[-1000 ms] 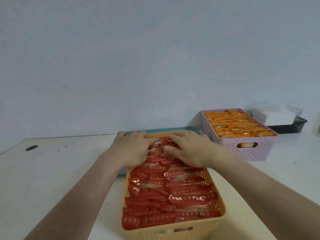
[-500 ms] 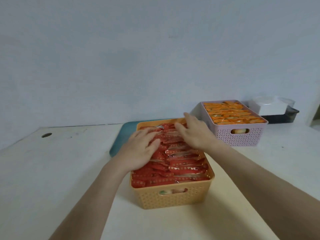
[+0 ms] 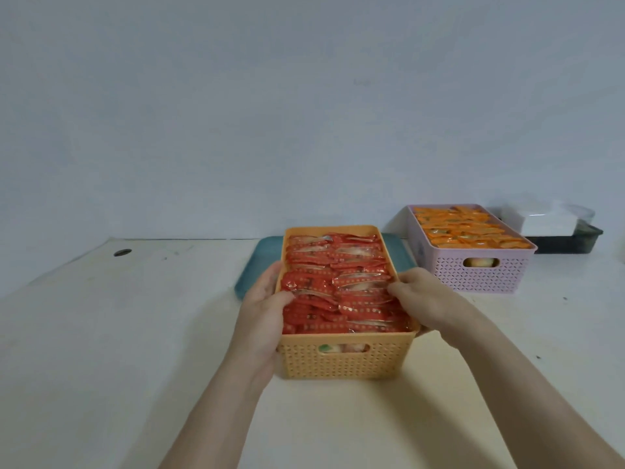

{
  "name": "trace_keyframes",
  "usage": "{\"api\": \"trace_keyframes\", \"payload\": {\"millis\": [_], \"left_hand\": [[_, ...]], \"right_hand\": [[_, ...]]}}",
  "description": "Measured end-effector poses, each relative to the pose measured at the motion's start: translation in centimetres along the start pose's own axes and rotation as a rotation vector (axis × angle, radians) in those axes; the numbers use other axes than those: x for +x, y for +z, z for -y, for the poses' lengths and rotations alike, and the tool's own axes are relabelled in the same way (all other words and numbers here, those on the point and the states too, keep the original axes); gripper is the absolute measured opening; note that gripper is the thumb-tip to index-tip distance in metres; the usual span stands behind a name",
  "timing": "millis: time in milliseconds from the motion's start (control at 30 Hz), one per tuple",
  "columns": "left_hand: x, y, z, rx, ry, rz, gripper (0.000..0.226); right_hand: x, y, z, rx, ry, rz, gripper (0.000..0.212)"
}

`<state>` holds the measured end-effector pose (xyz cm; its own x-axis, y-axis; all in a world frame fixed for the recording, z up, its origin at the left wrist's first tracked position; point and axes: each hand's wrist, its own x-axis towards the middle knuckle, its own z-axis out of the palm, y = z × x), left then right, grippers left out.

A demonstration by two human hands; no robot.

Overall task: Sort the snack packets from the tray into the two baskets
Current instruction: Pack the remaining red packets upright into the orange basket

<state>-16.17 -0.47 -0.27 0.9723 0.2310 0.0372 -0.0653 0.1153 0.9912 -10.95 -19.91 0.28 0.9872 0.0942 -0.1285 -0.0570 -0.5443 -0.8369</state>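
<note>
We see two bare forearms entering from the lower edge, each ending in an uncovered hand: the left hand (image 3: 262, 311) and the right hand (image 3: 424, 299). We note no sleeve, glove, watch, ring or strap on either limb as far as the frame reaches. Fingernails, where we can make them out, look short and unpainted.

The left half of the table (image 3: 118, 333) is bare up to its left edge, and the strip along its near edge is open too. In the middle the yellow basket (image 3: 345, 362) blocks the way, with the teal tray (image 3: 260, 262) behind it. Toward the far right corner stand the pink basket (image 3: 473, 275) and a black container (image 3: 568, 243), near each other; a narrow gap stays between the two baskets.
</note>
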Motion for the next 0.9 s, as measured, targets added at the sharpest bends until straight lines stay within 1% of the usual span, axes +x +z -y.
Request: {"api": "trace_keyframes", "payload": {"millis": [67, 133, 267, 367, 433, 567, 700, 767, 800, 833, 900], "left_hand": [[1.6, -0.5, -1.1, -0.042, 0.015, -0.05, 0.043], [4.3, -1.4, -2.0, -0.09, 0.005, -0.143, 0.039], [10.4, -3.8, -2.5, -0.088, -0.056, -0.25, 0.041], [13.6, -5.0, -2.0, -0.099, -0.103, -0.285, 0.042], [15.6, -5.7, -1.4, -0.109, -0.112, -0.303, 0.043], [19.0, -6.5, -0.3, -0.104, -0.103, -0.314, 0.041], [20.4, -6.8, 0.6, -0.07, -0.064, -0.325, 0.041], [20.8, -6.8, 1.1, -0.011, -0.04, -0.322, 0.039], [20.9, -6.8, 1.1, 0.06, -0.015, -0.338, 0.037], [20.9, -6.9, 1.1, 0.166, 0.029, -0.367, 0.035], [20.3, -6.5, 0.8, 0.483, 0.197, -0.452, 0.032]], "right_hand": [[0.8, 0.1, 1.4, 0.076, -0.029, 0.0, 0.029], [2.4, 0.6, 3.0, 0.147, -0.057, -0.009, 0.028], [6.8, 2.4, 6.0, 0.161, -0.08, 0.005, 0.024], [10.0, 4.2, 6.9, 0.187, -0.081, 0.018, 0.018], [12.0, 5.3, 7.1, 0.221, -0.072, 0.023, 0.018], [15.1, 7.0, 6.7, 0.271, -0.043, 0.023, 0.023], [16.1, 8.0, 5.6, 0.26, -0.094, 0.036, 0.031], [16.2, 8.2, 5.3, 0.268, -0.11, 0.054, 0.035], [16.2, 8.0, 5.1, 0.27, -0.111, 0.06, 0.036], [16.1, 7.9, 4.9, 0.259, -0.111, 0.054, 0.035], [15.7, 6.8, 4.2, 0.124, -0.158, -0.052, 0.03]]}}
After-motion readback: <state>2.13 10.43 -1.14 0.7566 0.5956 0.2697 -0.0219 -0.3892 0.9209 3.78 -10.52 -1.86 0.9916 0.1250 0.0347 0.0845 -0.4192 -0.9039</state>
